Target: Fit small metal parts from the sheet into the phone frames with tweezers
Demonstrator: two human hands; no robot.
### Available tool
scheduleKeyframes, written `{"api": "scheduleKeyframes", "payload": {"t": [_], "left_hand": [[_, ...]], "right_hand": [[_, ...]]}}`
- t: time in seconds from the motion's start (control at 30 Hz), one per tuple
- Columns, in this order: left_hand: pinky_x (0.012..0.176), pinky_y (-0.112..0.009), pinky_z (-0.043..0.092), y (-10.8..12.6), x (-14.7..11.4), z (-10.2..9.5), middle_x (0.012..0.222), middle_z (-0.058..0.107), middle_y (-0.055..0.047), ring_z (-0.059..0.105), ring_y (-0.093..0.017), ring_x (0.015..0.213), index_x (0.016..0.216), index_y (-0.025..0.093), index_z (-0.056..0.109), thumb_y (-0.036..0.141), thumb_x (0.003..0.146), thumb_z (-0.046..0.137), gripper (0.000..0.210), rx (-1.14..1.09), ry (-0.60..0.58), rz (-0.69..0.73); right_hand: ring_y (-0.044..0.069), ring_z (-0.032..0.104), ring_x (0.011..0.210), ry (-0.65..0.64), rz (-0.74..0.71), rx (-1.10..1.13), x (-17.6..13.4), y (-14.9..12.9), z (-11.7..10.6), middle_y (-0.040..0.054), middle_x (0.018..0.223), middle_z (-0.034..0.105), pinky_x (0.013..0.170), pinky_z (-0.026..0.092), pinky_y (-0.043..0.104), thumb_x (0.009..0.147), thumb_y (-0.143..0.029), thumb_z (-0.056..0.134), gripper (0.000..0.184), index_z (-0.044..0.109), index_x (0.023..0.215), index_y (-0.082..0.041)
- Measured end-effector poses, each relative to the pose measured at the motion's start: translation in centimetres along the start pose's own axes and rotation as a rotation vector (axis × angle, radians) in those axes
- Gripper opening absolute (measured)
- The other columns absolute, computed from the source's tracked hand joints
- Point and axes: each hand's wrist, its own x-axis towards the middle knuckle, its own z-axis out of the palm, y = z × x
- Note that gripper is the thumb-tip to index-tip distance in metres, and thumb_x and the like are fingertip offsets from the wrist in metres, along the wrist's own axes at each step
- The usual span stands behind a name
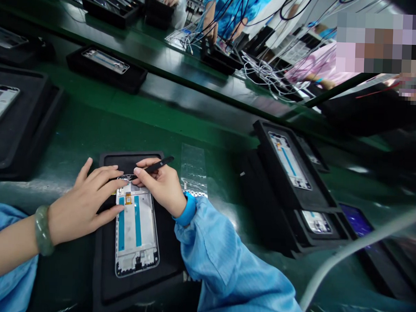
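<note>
A silver phone frame (145, 231) with two blue strips and a small orange flex piece lies in a black foam tray (104, 280). My left hand (94, 195) rests over its upper left edge, fingers spread, fingertips on the top of the frame. Between the fingers of my right hand (162, 184) are black tweezers (156, 165), their tip pointing down to the frame's top edge; the fingertips partly hide that spot. A clear plastic sheet (194, 167) with a row of small pieces lies just right of the tray.
Stacked black trays with phone frames (289, 161) stand at the right, and more trays (21, 122) at the left. Another frame in a tray (105, 61) sits farther back. A pale hose (361, 248) crosses the lower right. Co-workers sit beyond, among white cables (262, 71).
</note>
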Motion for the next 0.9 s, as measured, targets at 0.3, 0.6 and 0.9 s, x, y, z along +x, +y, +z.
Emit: {"api": "scheduleKeyframes", "payload": {"t": [0.3, 0.6, 0.9], "left_hand": [[0.108, -0.070, 0.019, 0.9, 0.7, -0.6, 0.121, 0.061, -0.012, 0.049, -0.033, 0.125, 0.122, 0.021, 0.057, 0.038, 0.092, 0.045, 0.036, 0.186, 0.023, 0.068], [0.106, -0.072, 0.021, 1.4, 0.4, -0.2, 0.125, 0.059, -0.013, 0.048, -0.034, 0.126, 0.125, 0.020, 0.056, 0.036, 0.091, 0.045, 0.039, 0.169, 0.025, 0.013], [0.106, -0.072, 0.023, 1.3, 0.3, 0.1, 0.127, 0.058, -0.014, 0.047, -0.035, 0.127, 0.130, 0.019, 0.053, 0.035, 0.092, 0.044, 0.042, 0.137, 0.032, -0.001]], "right_hand": [[0.014, 0.070, 0.070, 0.057, -0.132, -0.110, 0.1, -0.4, -0.7, 0.0013, 0.084, 0.068, 0.067, 0.060, 0.028, 0.079, -0.039, 0.068, 0.023, 0.062, 0.091, -0.020], [0.014, 0.069, 0.081, -0.046, -0.154, 0.023, 1.3, -0.4, -0.8, 0.0022, 0.090, 0.066, 0.077, 0.059, 0.031, 0.083, -0.035, 0.064, 0.025, 0.055, 0.101, -0.021], [0.015, 0.070, 0.075, -0.084, -0.236, -0.207, 1.0, -0.5, -0.8, 0.0025, 0.087, 0.069, 0.068, 0.057, 0.028, 0.085, -0.027, 0.058, 0.020, 0.053, 0.103, -0.021]]}}
